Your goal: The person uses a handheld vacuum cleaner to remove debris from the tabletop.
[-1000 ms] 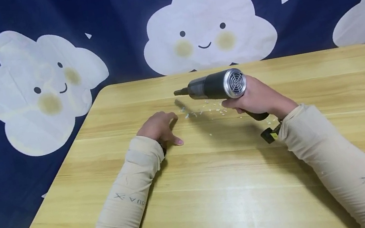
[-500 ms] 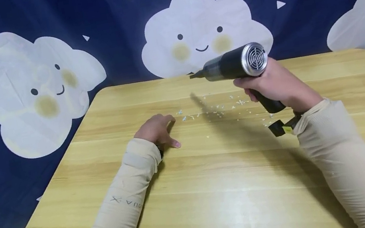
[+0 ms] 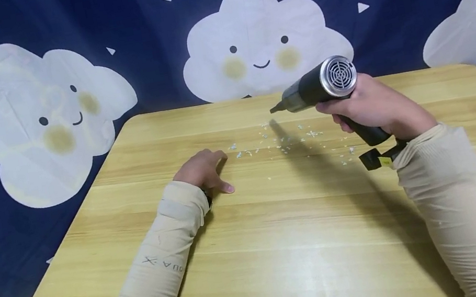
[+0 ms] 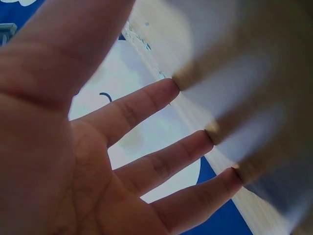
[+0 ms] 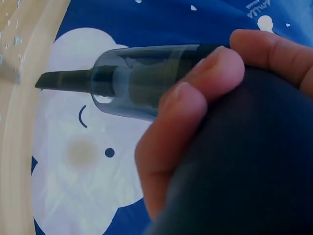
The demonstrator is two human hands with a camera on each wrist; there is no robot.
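Right hand (image 3: 375,104) hides vacuum handle (image 3: 368,131) (only partly).

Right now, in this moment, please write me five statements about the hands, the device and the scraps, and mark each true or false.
1. The right hand grips the handheld device. True.
2. The left hand holds a cup. False: it holds nothing.
3. The scraps lie in a bowl. False: they lie scattered on the table.
4. The nozzle is at the end opposite the round grille. True.
5. Both hands grip the device. False: only the right does.
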